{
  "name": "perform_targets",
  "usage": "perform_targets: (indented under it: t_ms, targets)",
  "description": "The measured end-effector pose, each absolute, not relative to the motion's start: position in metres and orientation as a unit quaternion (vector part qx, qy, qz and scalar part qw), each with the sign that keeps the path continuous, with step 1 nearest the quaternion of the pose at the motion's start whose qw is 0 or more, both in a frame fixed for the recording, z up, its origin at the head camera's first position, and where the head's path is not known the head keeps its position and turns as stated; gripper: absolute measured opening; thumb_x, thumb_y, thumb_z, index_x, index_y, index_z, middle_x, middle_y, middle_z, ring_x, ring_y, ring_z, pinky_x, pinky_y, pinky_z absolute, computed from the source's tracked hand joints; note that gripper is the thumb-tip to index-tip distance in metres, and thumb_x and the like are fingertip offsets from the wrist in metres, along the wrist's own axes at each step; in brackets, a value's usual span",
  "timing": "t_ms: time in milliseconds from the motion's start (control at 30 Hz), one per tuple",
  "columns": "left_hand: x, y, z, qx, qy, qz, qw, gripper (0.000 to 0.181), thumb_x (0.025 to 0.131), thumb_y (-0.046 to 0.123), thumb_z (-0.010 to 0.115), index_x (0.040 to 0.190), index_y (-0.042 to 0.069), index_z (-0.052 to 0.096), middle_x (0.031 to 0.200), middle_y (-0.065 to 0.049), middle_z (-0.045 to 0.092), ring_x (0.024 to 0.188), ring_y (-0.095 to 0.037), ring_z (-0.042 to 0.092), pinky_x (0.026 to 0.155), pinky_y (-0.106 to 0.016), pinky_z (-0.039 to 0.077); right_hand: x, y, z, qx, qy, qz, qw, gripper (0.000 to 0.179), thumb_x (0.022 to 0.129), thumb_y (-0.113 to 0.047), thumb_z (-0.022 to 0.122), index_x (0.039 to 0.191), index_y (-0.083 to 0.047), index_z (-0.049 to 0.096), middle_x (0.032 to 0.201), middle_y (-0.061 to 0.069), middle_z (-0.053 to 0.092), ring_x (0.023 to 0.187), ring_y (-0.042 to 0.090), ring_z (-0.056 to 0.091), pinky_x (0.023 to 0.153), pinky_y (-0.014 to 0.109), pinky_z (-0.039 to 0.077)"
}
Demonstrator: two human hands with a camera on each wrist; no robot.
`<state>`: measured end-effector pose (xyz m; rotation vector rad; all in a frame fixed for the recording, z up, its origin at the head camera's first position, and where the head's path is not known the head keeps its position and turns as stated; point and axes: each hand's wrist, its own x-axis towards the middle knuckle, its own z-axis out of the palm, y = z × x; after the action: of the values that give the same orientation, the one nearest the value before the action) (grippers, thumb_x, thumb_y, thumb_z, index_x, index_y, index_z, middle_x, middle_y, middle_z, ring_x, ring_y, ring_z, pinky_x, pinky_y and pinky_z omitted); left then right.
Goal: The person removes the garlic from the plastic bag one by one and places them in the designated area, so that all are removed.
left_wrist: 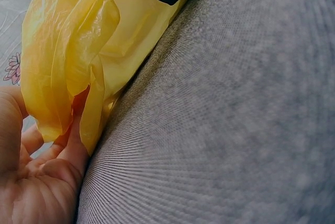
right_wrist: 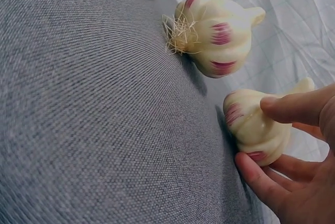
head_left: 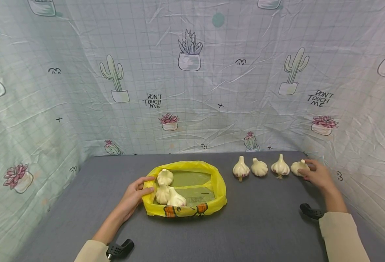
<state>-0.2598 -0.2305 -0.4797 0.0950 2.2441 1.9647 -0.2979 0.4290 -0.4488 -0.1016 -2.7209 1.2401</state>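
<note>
A yellow plastic bag (head_left: 220,182) lies wide-mouthed on the grey table, with three garlic bulbs (head_left: 176,198) at its left side. My left hand (head_left: 134,196) grips the bag's left rim; in the left wrist view its fingers (left_wrist: 73,150) are partly hidden by the folded yellow plastic. On the right, my right hand (head_left: 317,174) holds the rightmost garlic bulb (right_wrist: 259,127), thumb on one side and fingers on the other. That bulb appears to touch the table. Another garlic bulb (right_wrist: 222,35), purple-streaked with stringy roots, sits just beside it.
Left of the held bulb, three garlic bulbs (head_left: 259,167) stand in a row near the back edge of the grey table (head_left: 251,225). A patterned cloth (head_left: 212,91) hangs behind the table and along both sides.
</note>
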Motion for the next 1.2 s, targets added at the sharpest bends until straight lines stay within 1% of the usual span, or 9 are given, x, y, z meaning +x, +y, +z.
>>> perform_targets:
  t_ms: [100, 200, 400, 700, 900, 1033, 1200]
  targets:
    - [-0.2595, -0.2306, -0.4798, 0.031, 0.752, 0.653, 0.078, 0.050, 0.104, 0.021, 0.063, 0.151, 0.011, 0.050, 0.168, -0.014, 0.028, 0.119, -0.021, 0.061, 0.090, -0.033, 0.057, -0.2971, 0.4279, -0.4469, -0.037, -0.907, 0.414, 0.069, 0.067, 0.102, -0.015, 0.062, 0.150, 0.019, 0.029, 0.139, 0.054, 0.041, 0.073, -0.011, 0.055, 0.067, 0.018, 0.056]
    - [-0.2587, -0.2306, -0.4791, 0.032, 0.754, 0.652, 0.077, 0.050, 0.104, 0.020, 0.063, 0.151, 0.011, 0.050, 0.168, -0.014, 0.028, 0.119, -0.020, 0.060, 0.090, -0.033, 0.056, -0.2965, 0.4267, -0.4450, -0.040, -0.912, 0.401, 0.070, 0.069, 0.100, -0.013, 0.064, 0.150, 0.020, 0.029, 0.137, 0.054, 0.042, 0.074, -0.010, 0.053, 0.065, 0.018, 0.054]
    - [-0.2579, -0.2311, -0.4784, 0.040, 0.751, 0.655, 0.079, 0.051, 0.104, 0.020, 0.063, 0.151, 0.008, 0.048, 0.168, -0.015, 0.027, 0.115, -0.017, 0.062, 0.088, -0.031, 0.056, -0.2963, 0.4248, -0.4445, -0.045, -0.923, 0.373, 0.080, 0.068, 0.097, -0.013, 0.066, 0.148, 0.017, 0.034, 0.130, 0.050, 0.051, 0.070, -0.002, 0.058, 0.061, 0.021, 0.048]
    - [-0.2581, -0.2305, -0.4779, 0.039, 0.748, 0.657, 0.079, 0.050, 0.104, 0.019, 0.062, 0.151, 0.008, 0.049, 0.167, -0.014, 0.028, 0.115, -0.019, 0.062, 0.088, -0.031, 0.057, -0.2957, 0.4267, -0.4451, -0.052, -0.926, 0.366, 0.077, 0.069, 0.100, -0.018, 0.066, 0.150, 0.015, 0.032, 0.132, 0.050, 0.050, 0.071, 0.001, 0.058, 0.062, 0.024, 0.048]
    - [-0.2594, -0.2299, -0.4785, 0.032, 0.749, 0.658, 0.076, 0.049, 0.103, 0.018, 0.063, 0.150, 0.009, 0.051, 0.165, -0.014, 0.032, 0.111, -0.016, 0.064, 0.087, -0.031, 0.057, -0.2957, 0.4270, -0.4453, -0.046, -0.926, 0.367, 0.075, 0.070, 0.101, -0.021, 0.067, 0.151, 0.013, 0.033, 0.135, 0.050, 0.049, 0.075, 0.001, 0.059, 0.063, 0.023, 0.050]
    - [-0.2592, -0.2296, -0.4784, 0.032, 0.751, 0.656, 0.074, 0.049, 0.103, 0.019, 0.064, 0.149, 0.010, 0.051, 0.165, -0.014, 0.031, 0.111, -0.017, 0.063, 0.087, -0.031, 0.057, -0.2958, 0.4269, -0.4452, -0.042, -0.925, 0.369, 0.075, 0.070, 0.100, -0.020, 0.068, 0.150, 0.013, 0.034, 0.136, 0.050, 0.048, 0.076, 0.000, 0.058, 0.063, 0.022, 0.051]
    - [-0.2586, -0.2297, -0.4784, 0.037, 0.755, 0.651, 0.074, 0.050, 0.103, 0.020, 0.064, 0.150, 0.009, 0.050, 0.167, -0.015, 0.027, 0.116, -0.019, 0.061, 0.088, -0.030, 0.056, -0.2963, 0.4270, -0.4454, -0.040, -0.927, 0.365, 0.078, 0.069, 0.100, -0.019, 0.068, 0.150, 0.014, 0.034, 0.134, 0.051, 0.049, 0.076, 0.000, 0.058, 0.063, 0.022, 0.051]
